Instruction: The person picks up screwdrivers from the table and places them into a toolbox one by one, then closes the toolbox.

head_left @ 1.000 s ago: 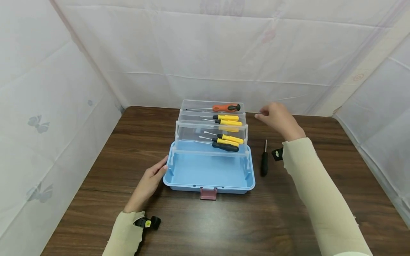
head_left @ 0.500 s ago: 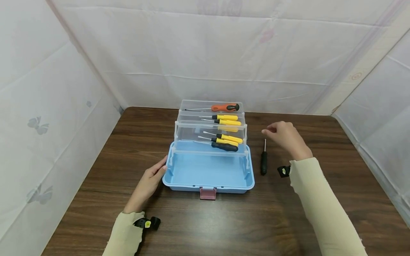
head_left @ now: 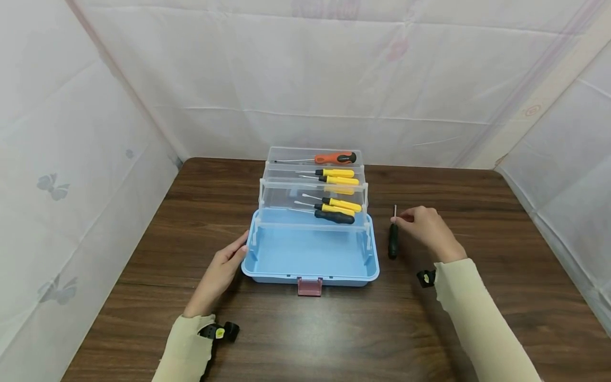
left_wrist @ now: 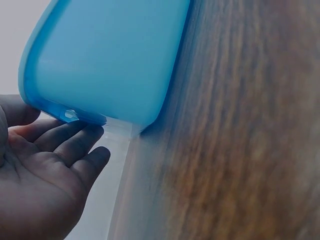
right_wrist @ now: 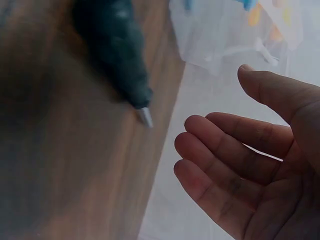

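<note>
Head view: blue toolbox [head_left: 310, 254] on counter [head_left: 305, 334]; left hand [head_left: 221, 270], fingers extended, touches its left side; black screwdriver [head_left: 393, 241] lies right of toolbox; right hand [head_left: 427, 228], thumb and fingers parted, holds nothing near screwdriver.

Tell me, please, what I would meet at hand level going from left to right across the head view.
Left hand → blue toolbox → black screwdriver lying beside the toolbox → right hand.

No lettering can be read; the round red mark [head_left: 532, 110] on the white sheet [head_left: 296, 63] is too small.
</note>
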`<act>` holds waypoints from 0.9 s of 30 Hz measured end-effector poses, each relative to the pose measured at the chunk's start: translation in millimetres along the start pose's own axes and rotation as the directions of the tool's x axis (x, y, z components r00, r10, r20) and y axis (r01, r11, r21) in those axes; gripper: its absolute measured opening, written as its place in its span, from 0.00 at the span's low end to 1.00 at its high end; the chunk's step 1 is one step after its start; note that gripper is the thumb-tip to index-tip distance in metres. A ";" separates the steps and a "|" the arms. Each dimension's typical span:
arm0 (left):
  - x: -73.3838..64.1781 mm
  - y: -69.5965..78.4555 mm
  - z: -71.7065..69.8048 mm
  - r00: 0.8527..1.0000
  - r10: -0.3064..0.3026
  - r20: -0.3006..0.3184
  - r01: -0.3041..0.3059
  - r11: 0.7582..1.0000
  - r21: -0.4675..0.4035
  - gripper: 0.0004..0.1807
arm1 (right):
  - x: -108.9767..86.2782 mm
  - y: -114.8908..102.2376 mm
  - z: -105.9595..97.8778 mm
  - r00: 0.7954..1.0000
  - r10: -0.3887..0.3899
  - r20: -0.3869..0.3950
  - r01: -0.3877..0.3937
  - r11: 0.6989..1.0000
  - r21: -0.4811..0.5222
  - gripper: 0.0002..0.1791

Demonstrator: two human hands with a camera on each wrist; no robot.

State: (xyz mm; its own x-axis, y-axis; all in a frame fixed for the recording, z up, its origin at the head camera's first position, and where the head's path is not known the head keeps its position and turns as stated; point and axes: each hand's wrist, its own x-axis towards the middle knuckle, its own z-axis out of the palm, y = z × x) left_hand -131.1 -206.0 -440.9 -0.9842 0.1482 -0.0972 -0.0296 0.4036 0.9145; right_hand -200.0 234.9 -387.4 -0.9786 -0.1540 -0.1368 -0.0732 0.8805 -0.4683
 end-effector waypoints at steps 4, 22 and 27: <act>-0.2 0.0 -0.4 1.000 0.003 0.001 -0.003 1.000 0.000 0.29 | -1.2 4.8 8.5 0.999 0.025 0.032 -0.025 1.000 -0.004 0.27; -0.8 1.1 -0.7 1.000 0.006 0.001 -0.006 1.000 -0.003 0.29 | 1.0 10.2 29.9 0.988 0.126 0.087 -0.128 0.992 0.016 0.30; -1.0 1.8 -0.6 1.000 0.013 0.002 -0.013 1.000 -0.004 0.29 | 1.6 11.6 32.3 0.985 0.147 0.088 -0.149 0.989 0.018 0.32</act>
State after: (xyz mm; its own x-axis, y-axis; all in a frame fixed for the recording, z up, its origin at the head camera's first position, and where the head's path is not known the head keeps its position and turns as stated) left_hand -130.2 -206.0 -438.9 -0.9842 0.1549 -0.0857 -0.0172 0.3983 0.9171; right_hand -196.2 230.5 -421.2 -0.9578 -0.0623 -0.2805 0.0766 0.8855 -0.4582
